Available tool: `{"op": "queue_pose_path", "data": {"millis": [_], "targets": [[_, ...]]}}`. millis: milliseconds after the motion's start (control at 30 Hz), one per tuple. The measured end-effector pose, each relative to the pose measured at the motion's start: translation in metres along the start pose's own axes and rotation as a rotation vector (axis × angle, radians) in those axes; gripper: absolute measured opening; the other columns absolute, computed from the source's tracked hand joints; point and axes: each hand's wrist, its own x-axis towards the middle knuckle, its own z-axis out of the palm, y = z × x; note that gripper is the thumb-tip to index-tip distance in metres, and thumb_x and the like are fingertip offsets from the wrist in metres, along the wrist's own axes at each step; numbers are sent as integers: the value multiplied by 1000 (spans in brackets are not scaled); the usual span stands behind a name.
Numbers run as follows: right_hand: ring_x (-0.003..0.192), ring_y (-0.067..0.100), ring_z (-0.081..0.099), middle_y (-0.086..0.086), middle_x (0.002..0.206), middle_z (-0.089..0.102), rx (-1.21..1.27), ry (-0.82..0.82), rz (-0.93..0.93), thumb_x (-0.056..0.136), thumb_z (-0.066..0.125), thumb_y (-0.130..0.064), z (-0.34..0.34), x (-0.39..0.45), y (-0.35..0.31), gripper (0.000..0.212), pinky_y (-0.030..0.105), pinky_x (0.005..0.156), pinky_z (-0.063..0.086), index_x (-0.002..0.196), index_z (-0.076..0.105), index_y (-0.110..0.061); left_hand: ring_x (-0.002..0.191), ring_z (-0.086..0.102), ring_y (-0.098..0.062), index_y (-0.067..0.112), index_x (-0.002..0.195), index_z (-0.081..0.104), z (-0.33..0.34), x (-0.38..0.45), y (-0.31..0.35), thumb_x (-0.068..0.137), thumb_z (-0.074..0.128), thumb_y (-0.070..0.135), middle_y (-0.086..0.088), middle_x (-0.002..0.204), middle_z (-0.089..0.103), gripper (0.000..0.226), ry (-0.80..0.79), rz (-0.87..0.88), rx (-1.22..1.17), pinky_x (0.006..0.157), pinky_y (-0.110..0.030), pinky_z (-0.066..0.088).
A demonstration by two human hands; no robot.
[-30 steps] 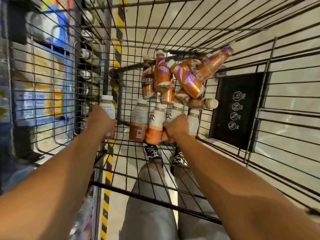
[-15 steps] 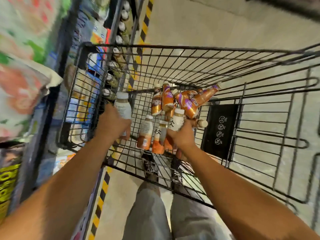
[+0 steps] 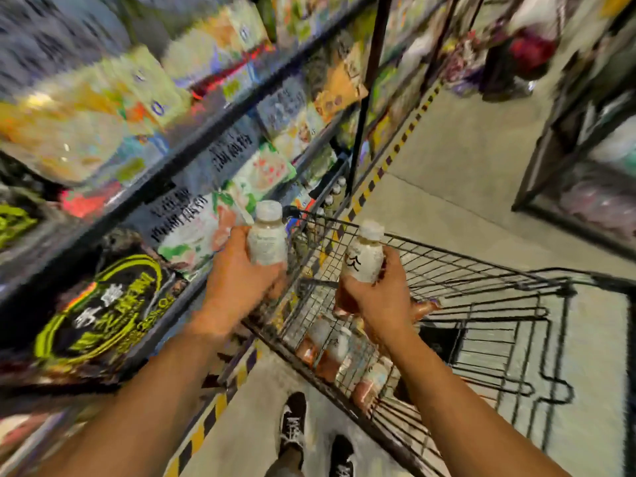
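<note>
Far left: blurred shop shelving w/ dark metal rails [image 3: 192,146], crammed w/ pale snack packets. Lower down sits a black bag w/ round neon-green print [image 3: 103,304]; the lettering is too smeared to read.

My L hand [image 3: 237,280] has its fingers curled round the lower half of a pale plastic bottle w/ white screw cap [image 3: 266,235]. Firm hold, nothing loose. The btl is upright, cap up, in front of the shelf edge. It's just left of the cart's front-left corner, outside the basket.

Low centre: my two black-and-white lace-up shoes [image 3: 292,425] on the grey concrete floor [image 3: 464,160]. A yellow-and-black striped floor line [image 3: 375,177] runs along the foot of the shelving.

My R hand [image 3: 382,297] grips a white-labelled plastic bottle of brown drink [image 3: 363,256], white cap, black marks on the label. Fingers and thumb are closed round its lower part, approx upright w/ a slight lean. It hangs above the basket of the black wire shopping cart [image 3: 447,251], near the left wall and clear of the load beneath. The two held btls are apart, w/ the cart rim between them.

Under my R wrist a heap of brown-and-white drink bottles [image 3: 330,349] lies against the cart's near-left wall. Too blurred to count.

Far right: a dark-framed second shelf unit [image 3: 585,173], contents a blur.
</note>
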Motion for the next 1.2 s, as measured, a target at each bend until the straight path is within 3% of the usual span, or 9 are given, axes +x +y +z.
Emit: {"op": "queue_pose_path", "data": {"millis": [167,267,400,500,633,767,933,1000,1200], "targets": [[91,-14,65,-20,107,66,45,-46,-268,82,85,-15,-25,-34,-101,62,13,69,57,131,52,-33,97,66,-2,36,124,53,-66,-58,63,74,92,28,20,106,66,64,190,121,-61,76,-32,55],[98,-17,63,-27,112,63,67,-103,-405,84,85,-14,-36,-58,-153,70,13,80,58,139,48,-36,97,64,3,39,122,51,-106,-96,98,75,92,32,23,109,65,63,289,177,-107,83,-38,56],[100,-18,61,-26,115,62,85,-165,-532,83,86,-14,-38,-86,-200,72,7,76,51,142,48,-31,91,59,22,39,126,48,-149,-144,125,78,91,26,29,110,60,66,383,220,-157,70,-10,48],[96,-18,61,-25,112,61,90,-229,-589,82,86,-11,-27,-107,-221,70,8,72,50,134,48,-38,97,56,21,39,132,48,-179,-175,127,76,93,27,25,115,61,73,465,219,-161,65,-6,45],[95,-11,64,-21,112,62,116,-347,-657,83,85,-9,-3,-133,-240,68,10,70,52,129,48,-41,85,48,37,57,109,44,-217,-215,120,77,92,22,40,102,52,67,564,208,-155,63,1,42],[99,-18,60,-25,117,60,145,-486,-689,84,84,-11,30,-165,-258,72,11,72,50,136,46,-44,91,54,26,51,118,51,-256,-253,103,74,94,31,33,107,61,65,691,151,-118,70,-8,41],[100,-14,61,-44,110,59,171,-653,-752,83,85,-11,85,-215,-281,73,10,75,50,117,45,-63,95,59,20,52,111,54,-309,-305,71,70,95,32,30,107,66,61,846,75,-110,77,-22,50],[100,-10,64,-40,110,61,184,-706,-768,82,85,-9,110,-240,-288,76,8,72,52,115,46,-65,94,63,16,49,112,56,-333,-327,56,70,95,31,28,104,69,60,902,62,-112,79,-29,53],[85,-4,69,-27,102,69,245,-844,-804,81,83,0,179,-330,-319,64,15,69,57,118,54,-45,100,70,-2,50,113,56,-413,-395,3,72,94,31,19,110,72,59,1042,28,-96,85,-44,60]]}}
